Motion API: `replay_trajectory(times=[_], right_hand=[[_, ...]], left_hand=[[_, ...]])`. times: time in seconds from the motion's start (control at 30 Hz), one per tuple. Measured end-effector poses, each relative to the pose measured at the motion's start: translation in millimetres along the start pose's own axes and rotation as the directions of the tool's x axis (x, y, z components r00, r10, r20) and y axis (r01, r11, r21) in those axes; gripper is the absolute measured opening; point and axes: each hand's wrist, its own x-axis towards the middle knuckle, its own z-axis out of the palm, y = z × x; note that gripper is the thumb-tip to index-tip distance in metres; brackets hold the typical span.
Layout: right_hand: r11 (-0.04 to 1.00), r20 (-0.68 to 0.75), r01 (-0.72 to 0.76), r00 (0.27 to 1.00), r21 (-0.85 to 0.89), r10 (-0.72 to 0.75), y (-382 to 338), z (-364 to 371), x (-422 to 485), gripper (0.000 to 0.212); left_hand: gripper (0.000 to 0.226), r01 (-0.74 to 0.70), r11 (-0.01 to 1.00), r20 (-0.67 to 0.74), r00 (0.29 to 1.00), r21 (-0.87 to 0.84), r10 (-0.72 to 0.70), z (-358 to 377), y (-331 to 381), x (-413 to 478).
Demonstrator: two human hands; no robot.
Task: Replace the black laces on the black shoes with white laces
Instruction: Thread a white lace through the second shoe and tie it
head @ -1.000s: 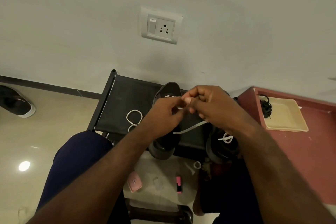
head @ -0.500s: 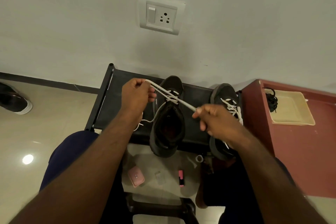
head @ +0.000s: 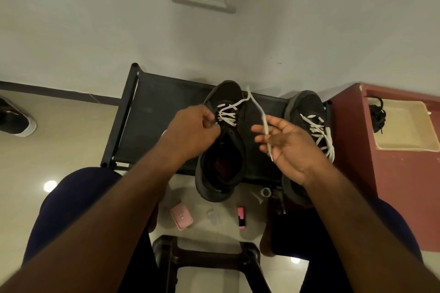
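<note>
Two black shoes stand on a black rack (head: 154, 116). The middle shoe (head: 220, 166) has a white lace (head: 227, 114) threaded through its front eyelets. My left hand (head: 194, 128) has its fingers curled at the shoe's left eyelets and pinches the lace there. The lace's other end (head: 264, 123) rises over the shoe and lies across the spread fingers of my right hand (head: 287, 145). The right shoe (head: 306, 104) is laced in white. A bundle of black laces (head: 378, 114) lies in a cream tray (head: 404, 140).
The tray sits on a maroon table (head: 392, 192) at the right. On the floor between my knees lie a pink case (head: 181, 217), a pink and black marker (head: 241, 217) and small clear bits. A stool frame (head: 209, 254) stands below. Another shoe (head: 16, 123) lies far left.
Both hands were together above the shoe, then pulled the lace ends apart. Now my left hand has dropped to the eyelets and my right hand has opened under the lace end.
</note>
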Motion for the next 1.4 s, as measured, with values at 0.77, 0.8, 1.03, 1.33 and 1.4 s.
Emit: replay_trajectory(times=[0.77, 0.8, 1.03, 1.33, 1.4], right_hand=[[0.323, 0.222, 0.364, 0.888, -0.874, -0.402, 20, 25, 48, 0.012], [0.308, 0.225, 0.363, 0.887, -0.880, -0.404, 21, 25, 48, 0.015], [0.714, 0.017, 0.197, 0.968, -0.671, -0.251, 14, 22, 43, 0.016], [0.990, 0.008, 0.102, 0.995, -0.096, -0.102, -5, 31, 34, 0.018], [0.993, 0.045, 0.097, 0.995, -0.071, -0.094, -7, 37, 33, 0.022]], left_hand=[[0.036, -0.179, 0.889, 0.124, 0.982, 0.422, 0.139, 14, 6, -12], [0.034, -0.182, 0.887, 0.118, 0.982, 0.425, 0.145, 14, 6, -12], [0.027, -0.163, 0.905, 0.065, 0.987, 0.393, 0.150, 15, 4, -18], [0.018, -0.065, 0.969, -0.219, 0.969, 0.236, 0.119, 44, -2, -32], [0.013, -0.074, 0.974, -0.284, 0.949, 0.214, 0.135, 50, -6, -34]])
